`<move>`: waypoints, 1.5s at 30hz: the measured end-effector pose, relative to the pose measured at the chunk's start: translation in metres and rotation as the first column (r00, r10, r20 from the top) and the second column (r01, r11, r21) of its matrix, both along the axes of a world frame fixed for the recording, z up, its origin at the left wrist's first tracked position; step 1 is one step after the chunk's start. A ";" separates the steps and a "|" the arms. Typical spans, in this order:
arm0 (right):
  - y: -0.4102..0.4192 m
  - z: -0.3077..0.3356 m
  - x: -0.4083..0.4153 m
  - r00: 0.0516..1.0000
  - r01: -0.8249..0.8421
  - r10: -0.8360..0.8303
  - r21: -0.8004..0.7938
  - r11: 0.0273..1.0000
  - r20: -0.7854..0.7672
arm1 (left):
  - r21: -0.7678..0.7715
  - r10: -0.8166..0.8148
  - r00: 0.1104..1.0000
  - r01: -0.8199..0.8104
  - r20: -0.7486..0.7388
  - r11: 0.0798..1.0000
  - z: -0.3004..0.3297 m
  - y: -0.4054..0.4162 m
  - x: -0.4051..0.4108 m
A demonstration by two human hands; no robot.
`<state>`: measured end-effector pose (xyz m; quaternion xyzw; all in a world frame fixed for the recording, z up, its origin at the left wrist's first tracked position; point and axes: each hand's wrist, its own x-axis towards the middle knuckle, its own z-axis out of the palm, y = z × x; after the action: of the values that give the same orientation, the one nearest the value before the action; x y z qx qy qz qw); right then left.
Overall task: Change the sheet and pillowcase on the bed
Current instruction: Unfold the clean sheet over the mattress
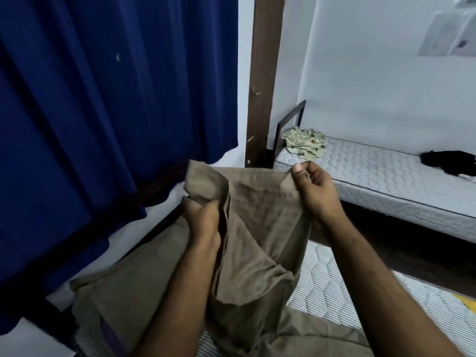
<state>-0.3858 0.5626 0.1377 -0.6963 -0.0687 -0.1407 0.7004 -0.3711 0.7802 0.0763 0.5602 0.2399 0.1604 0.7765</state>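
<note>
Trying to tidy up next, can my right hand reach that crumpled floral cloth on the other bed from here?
Probably not: the right hand is busy gripping the brown sheet, and the floral cloth lies beyond it across a gap.

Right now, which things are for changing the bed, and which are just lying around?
For the job:
- tan cloth, gripped by the left hand and right hand
- near mattress, partly bare

Just lying about:
- crumpled floral cloth on the far mattress
- black clothing there
- blue curtain
</note>
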 end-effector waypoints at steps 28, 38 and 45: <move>-0.022 0.013 0.008 0.995 0.084 -0.011 0.782 0.617 -0.099 | 0.450 -0.385 0.923 0.336 0.017 0.827 0.008 0.007 -0.009; -0.003 0.009 -0.007 0.990 0.131 -0.075 -0.591 0.796 0.119 | 0.677 -0.511 0.733 0.652 -0.448 0.342 -0.043 -0.008 -0.009; -0.037 -0.068 0.005 0.865 -0.419 -0.324 -0.907 -0.047 -0.383 | 0.105 -0.179 0.967 0.162 0.184 0.981 0.011 -0.010 -0.014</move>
<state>-0.3811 0.5259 0.0693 -0.9859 0.0085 0.1643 -0.0313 -0.3855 0.7697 0.0871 0.5946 0.1075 0.1570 0.7812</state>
